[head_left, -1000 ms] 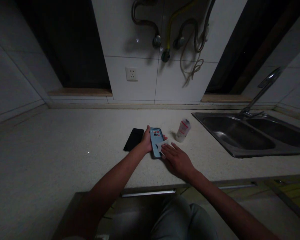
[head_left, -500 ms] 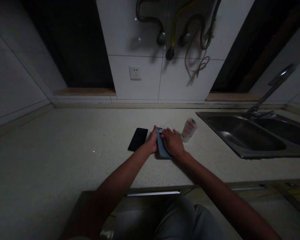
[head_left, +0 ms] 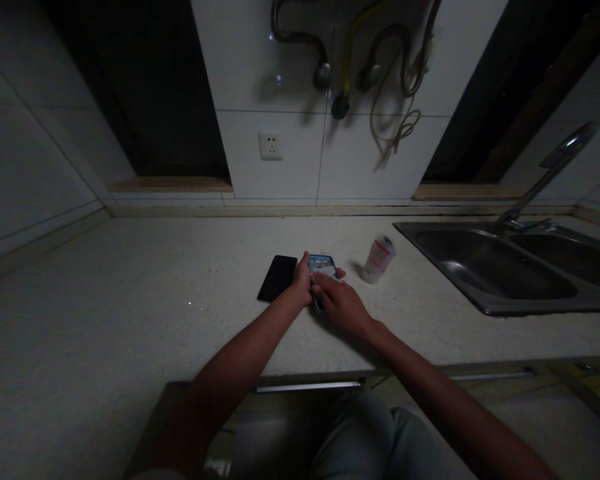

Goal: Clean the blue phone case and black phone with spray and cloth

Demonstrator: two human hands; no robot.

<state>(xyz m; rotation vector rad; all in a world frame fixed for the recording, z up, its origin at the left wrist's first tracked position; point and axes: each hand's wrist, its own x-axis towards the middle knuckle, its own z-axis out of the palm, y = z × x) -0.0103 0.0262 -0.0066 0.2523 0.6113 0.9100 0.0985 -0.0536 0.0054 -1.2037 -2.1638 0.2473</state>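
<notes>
My left hand (head_left: pixel 304 280) is wrapped round a blue phone case (head_left: pixel 321 259), held just over the counter. Its fingertips come out past the case's right edge, so the fingers pass underneath. Light round shapes show near the top of the case, too dim to make out. My right hand (head_left: pixel 345 303) lies across its lower part with bent fingers pressed together. Whatever those fingers hold is hidden; a pale strip shows beside them. Left of my left hand, a black phone-like slab (head_left: pixel 277 278) lies flat. A clear plastic cup (head_left: pixel 379 259) with red print stands to the right.
The pale counter (head_left: pixel 145 287) runs along a tiled wall with a power socket (head_left: pixel 271 146). At the right is a steel double sink (head_left: pixel 495 267) with a faucet (head_left: pixel 545 170). Hoses (head_left: pixel 347 60) hang on the wall. A drawer handle (head_left: pixel 309 387) sits below the front edge.
My right hand has moved down and left over the case, its fingers now bent together instead of laid out. More of the case's top shows, and left fingertips appear at its right edge.
</notes>
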